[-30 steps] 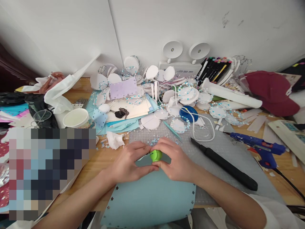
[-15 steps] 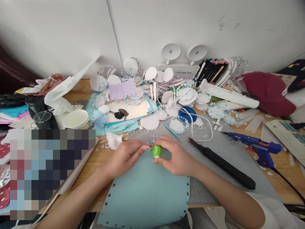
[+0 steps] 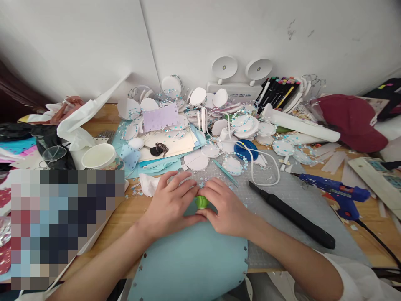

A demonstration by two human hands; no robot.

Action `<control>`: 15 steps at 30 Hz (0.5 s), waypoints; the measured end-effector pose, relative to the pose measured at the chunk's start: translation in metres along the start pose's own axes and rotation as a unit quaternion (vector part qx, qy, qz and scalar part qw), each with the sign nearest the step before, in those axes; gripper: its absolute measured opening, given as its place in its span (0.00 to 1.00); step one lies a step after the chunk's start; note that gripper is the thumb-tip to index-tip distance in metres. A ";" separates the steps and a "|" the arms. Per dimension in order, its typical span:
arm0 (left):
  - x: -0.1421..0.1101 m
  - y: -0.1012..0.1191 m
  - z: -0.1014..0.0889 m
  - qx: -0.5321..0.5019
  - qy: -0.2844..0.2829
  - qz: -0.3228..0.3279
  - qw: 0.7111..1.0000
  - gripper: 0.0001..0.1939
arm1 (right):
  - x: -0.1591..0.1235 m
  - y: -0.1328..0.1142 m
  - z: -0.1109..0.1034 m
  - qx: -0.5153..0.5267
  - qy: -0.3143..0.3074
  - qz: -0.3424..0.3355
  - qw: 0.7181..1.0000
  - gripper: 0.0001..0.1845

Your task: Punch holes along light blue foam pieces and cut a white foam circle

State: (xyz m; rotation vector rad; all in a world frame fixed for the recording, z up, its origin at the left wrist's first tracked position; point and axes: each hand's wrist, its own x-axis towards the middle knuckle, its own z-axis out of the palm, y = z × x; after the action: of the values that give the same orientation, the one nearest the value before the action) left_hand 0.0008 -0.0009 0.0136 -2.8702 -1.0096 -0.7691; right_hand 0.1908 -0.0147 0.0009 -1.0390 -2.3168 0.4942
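A small green craft punch sits at the far edge of a light-blue sheet of paper, partly covered by fingers. My right hand is closed round the punch, fingers on its far side and thumb at its near side. From the left, my left hand curves round the same punch, its thumb meeting the right thumb; its exact contact is partly hidden. Small flower-shaped holes line the sheet's left and right edges. The sheet's near end hangs over the table edge.
Right of the sheet, a black cutter knife lies on the grey cutting mat. Farther right is a blue glue gun with its cord. Behind are a teal pair of tweezers, white discs, a paper cup and a two-headed lamp.
My left hand has moved from pinching the paper's edge to curving round the punch. The punch has shifted slightly left, and more of it is covered. The sheet has slid a little.
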 end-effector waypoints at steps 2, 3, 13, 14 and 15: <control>-0.001 0.001 0.003 -0.006 -0.016 -0.005 1.000 0.18 | 0.000 -0.001 0.002 -0.004 0.003 -0.002 1.000 0.08; -0.001 0.002 0.003 -0.012 -0.021 -0.004 1.000 0.16 | -0.001 -0.002 0.003 -0.003 0.005 -0.002 1.000 0.08; 0.003 -0.011 -0.004 -0.048 -0.090 -0.001 0.995 0.24 | 0.001 0.005 0.004 0.021 -0.013 0.008 1.000 0.08; 0.003 -0.014 -0.006 -0.062 -0.099 -0.006 0.993 0.25 | 0.001 0.005 0.004 0.026 -0.017 0.010 0.999 0.09; 0.003 -0.017 -0.008 -0.076 -0.109 -0.011 0.991 0.23 | 0.001 0.006 0.003 0.029 -0.020 0.012 0.999 0.10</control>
State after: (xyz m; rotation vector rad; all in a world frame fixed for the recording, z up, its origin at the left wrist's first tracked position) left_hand -0.0111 0.0133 0.0189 -3.1355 -1.0464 -0.5643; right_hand 0.1918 -0.0105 -0.0040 -1.0392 -2.3138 0.5929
